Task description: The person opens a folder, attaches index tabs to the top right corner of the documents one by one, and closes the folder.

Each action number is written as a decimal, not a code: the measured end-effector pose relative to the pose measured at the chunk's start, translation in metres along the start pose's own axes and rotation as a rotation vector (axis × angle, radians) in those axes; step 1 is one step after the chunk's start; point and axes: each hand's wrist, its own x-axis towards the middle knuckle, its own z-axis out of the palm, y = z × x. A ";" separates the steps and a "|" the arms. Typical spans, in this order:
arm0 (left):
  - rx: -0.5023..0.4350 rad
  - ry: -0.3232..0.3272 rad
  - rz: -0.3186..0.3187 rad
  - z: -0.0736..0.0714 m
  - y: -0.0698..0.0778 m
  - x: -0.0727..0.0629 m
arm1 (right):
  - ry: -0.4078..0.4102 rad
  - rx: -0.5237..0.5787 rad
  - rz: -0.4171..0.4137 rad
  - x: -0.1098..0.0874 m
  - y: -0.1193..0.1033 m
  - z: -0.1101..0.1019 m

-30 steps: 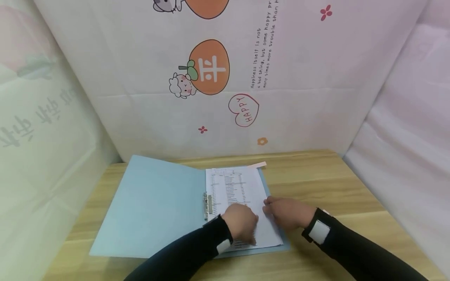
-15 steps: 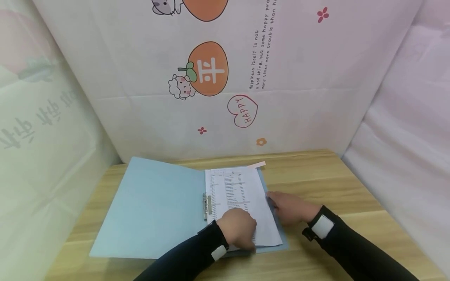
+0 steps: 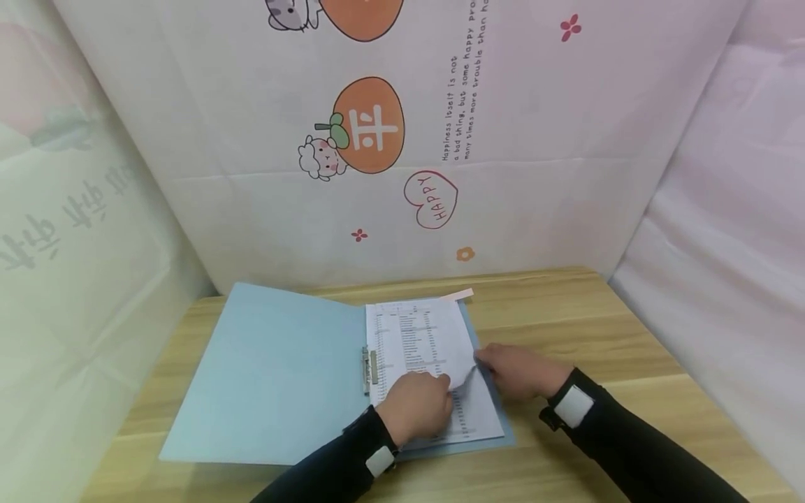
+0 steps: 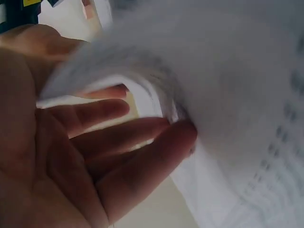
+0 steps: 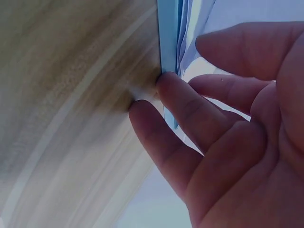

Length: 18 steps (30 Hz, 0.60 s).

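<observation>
A light blue folder (image 3: 283, 370) lies spread on the table, with printed sheets on its right half beside a metal clip (image 3: 370, 369). My left hand (image 3: 415, 409) grips the lower part of the top sheet of paper (image 3: 424, 339), bending it up so printed lines show beneath. In the left wrist view this paper (image 4: 228, 85) curves over the fingers (image 4: 147, 166). My right hand (image 3: 525, 370) holds the sheet's right edge at its fingertips. The right wrist view shows the thumb (image 5: 242, 47) at the paper edges and other fingers against the folder's blue edge (image 5: 167, 38) and the wood.
A pale strip (image 3: 457, 295) sticks out at the folder's top right corner. The wooden table (image 3: 566, 314) meets a printed white cloth (image 3: 534, 195) at the back, with more cloth hanging on both sides.
My left hand has moved slightly up and left from the papers' lower edge, and the top sheet now bends upward. My right hand has shifted a little away along the right edge.
</observation>
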 end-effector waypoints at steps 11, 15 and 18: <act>-0.140 0.133 -0.042 0.000 -0.009 -0.013 | -0.005 0.000 0.029 0.001 -0.009 0.008; -0.102 0.220 -0.027 -0.002 -0.009 -0.020 | -0.018 -0.030 0.033 0.002 -0.014 0.007; -0.039 0.289 0.006 -0.004 -0.008 -0.027 | -0.024 -0.045 0.036 0.003 -0.017 0.006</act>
